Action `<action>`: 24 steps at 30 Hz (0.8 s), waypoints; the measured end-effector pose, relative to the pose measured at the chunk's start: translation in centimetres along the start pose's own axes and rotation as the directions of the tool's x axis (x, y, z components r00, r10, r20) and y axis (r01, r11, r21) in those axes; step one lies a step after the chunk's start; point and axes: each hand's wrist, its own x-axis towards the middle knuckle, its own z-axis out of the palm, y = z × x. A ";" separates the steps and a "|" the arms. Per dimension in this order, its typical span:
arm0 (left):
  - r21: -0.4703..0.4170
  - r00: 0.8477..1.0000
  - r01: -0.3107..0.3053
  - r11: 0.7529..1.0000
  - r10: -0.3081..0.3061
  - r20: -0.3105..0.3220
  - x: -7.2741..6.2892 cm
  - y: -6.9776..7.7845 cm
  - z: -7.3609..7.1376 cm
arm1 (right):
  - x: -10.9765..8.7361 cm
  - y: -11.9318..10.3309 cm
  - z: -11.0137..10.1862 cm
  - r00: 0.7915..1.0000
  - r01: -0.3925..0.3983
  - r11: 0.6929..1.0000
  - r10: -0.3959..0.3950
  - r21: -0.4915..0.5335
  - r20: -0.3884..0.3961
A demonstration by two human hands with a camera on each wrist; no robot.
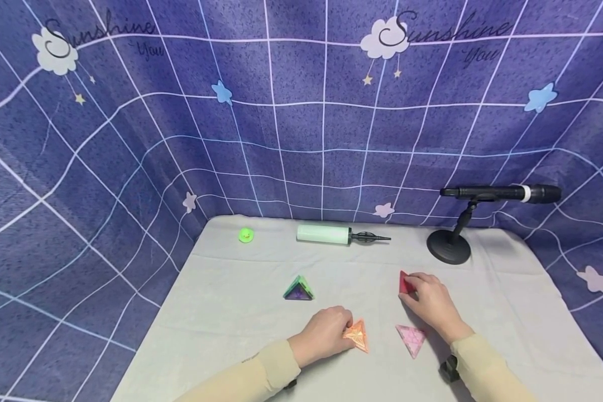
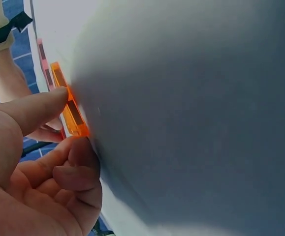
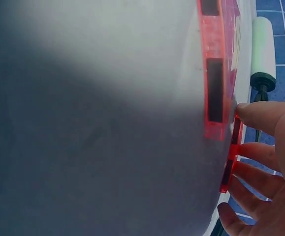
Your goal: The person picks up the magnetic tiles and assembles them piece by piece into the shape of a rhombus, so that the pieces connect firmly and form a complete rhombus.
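An orange translucent triangular tile (image 1: 357, 335) lies at the fingertips of my left hand (image 1: 326, 335), pinched between thumb and fingers low over the cloth. In the left wrist view the thumb presses one edge of that orange tile (image 2: 72, 110). Farther right, my right hand (image 1: 432, 298) holds a red triangular tile (image 1: 406, 283) by its edges; the right wrist view shows thumb and fingers along the red tile (image 3: 230, 167). Between the two hands, nearer the front, a pink triangular tile (image 1: 412, 339) lies flat. Left of centre stands a small pyramid of green and purple tiles (image 1: 298, 289).
A pale green hand pump (image 1: 324, 234) lies along the back edge of the white cloth-covered table (image 1: 221, 312). To its left sits a small green duck toy (image 1: 245, 235). A black microphone on a round-based stand (image 1: 449, 247) occupies the back right. Patterned blue fabric (image 1: 301, 123) hangs behind.
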 end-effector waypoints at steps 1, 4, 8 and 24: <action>0.001 1.000 0.005 1.000 -0.005 -0.001 0.0 0.1 0.0 | 0.0 0.0 0.0 1.000 0.001 1.000 -0.001 0.002 -0.002; -0.010 1.000 0.014 1.000 -0.014 0.000 -0.1 0.3 -0.1 | 0.0 -0.1 0.0 1.000 0.009 1.000 -0.009 0.013 -0.009; -0.041 1.000 -0.007 0.999 0.007 -0.016 -0.1 0.3 -0.2 | 0.0 -0.1 0.0 1.000 0.007 1.000 -0.007 0.025 -0.006; -0.059 0.996 -0.081 0.995 0.083 0.022 0.0 -0.7 -0.1 | 0.1 -0.1 0.0 1.000 -0.004 0.999 0.004 0.037 0.015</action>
